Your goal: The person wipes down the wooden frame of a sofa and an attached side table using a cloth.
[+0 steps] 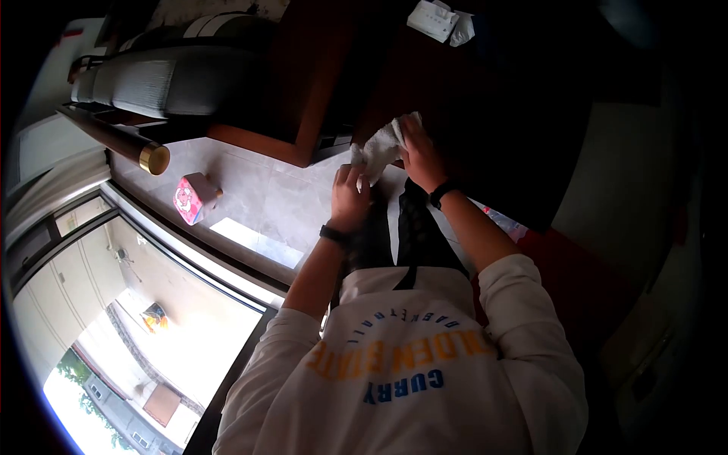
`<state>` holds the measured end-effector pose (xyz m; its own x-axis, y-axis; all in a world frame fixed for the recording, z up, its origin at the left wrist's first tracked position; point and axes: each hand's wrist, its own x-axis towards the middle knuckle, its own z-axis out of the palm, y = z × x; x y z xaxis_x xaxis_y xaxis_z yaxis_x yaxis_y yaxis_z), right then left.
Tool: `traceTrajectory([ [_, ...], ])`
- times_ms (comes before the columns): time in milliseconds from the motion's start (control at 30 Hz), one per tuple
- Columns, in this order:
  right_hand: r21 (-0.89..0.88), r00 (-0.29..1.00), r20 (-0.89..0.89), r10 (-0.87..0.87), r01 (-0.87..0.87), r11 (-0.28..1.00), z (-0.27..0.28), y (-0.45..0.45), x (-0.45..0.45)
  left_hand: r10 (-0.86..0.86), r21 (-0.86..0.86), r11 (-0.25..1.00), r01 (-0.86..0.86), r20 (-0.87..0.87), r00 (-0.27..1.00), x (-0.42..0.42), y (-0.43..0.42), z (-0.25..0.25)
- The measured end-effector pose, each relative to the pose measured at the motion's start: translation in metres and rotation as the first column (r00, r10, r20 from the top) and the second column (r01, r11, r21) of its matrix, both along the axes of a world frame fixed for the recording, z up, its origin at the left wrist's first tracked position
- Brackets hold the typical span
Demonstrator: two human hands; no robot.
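Note:
A crumpled white cloth hangs between my two hands near the edge of a dark table. On its lower left end my left hand is closed, fingers bent around the fabric. The upper right part of the cloth is gripped by my right hand, its fingers pressed on the material. Both wrists carry dark bands. Part of the cloth is hidden behind the fingers.
A white tissue pack lies at the far part of the table. To the left are a grey cushioned sofa, a wooden frame corner, a pink stool on the tiled floor and a large window.

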<state>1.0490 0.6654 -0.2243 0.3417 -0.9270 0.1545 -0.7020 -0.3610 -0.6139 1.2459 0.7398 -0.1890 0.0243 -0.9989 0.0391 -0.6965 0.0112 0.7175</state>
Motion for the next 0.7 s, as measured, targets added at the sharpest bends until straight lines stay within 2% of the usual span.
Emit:
traceTrajectory([
  [133,-0.152,0.974,0.171,0.15,-0.124,0.981,0.037,-0.019,0.059,0.19,-0.2,0.964,-0.176,0.054,0.98,0.043,-0.001,0.038],
  [167,-0.121,0.974,0.123,0.188,-0.173,0.977,0.047,-0.02,0.072,0.237,-0.215,0.951,-0.223,0.041,0.971,0.056,0.0,0.046],
  [300,-0.198,0.929,0.154,0.337,-0.305,0.931,0.07,-0.02,0.128,0.406,-0.344,0.859,-0.379,0.006,0.914,0.107,0.004,0.061],
  [400,-0.231,0.918,0.062,0.392,-0.369,0.9,0.067,-0.013,0.172,0.478,-0.335,0.835,-0.438,0.046,0.877,0.148,0.009,0.06],
  [433,-0.184,0.925,-0.043,0.378,-0.379,0.907,0.064,-0.011,0.183,0.483,-0.341,0.829,-0.444,0.033,0.875,0.158,0.01,0.059],
  [467,-0.192,0.924,-0.055,0.379,-0.382,0.904,0.059,-0.009,0.187,0.468,-0.341,0.84,-0.422,0.062,0.882,0.165,0.009,0.056],
  [567,-0.21,0.942,-0.27,0.2,-0.26,0.943,0.049,-0.008,0.197,0.429,-0.303,0.871,-0.386,0.089,0.899,0.175,0.005,0.06],
  [633,-0.186,0.943,-0.281,0.178,-0.236,0.954,0.049,-0.015,0.199,0.381,-0.2,0.912,-0.358,0.094,0.92,0.18,-0.001,0.057],
  [700,-0.181,0.943,-0.303,0.136,-0.197,0.964,0.05,-0.021,0.197,0.346,-0.187,0.925,-0.331,0.052,0.937,0.179,-0.009,0.052],
])
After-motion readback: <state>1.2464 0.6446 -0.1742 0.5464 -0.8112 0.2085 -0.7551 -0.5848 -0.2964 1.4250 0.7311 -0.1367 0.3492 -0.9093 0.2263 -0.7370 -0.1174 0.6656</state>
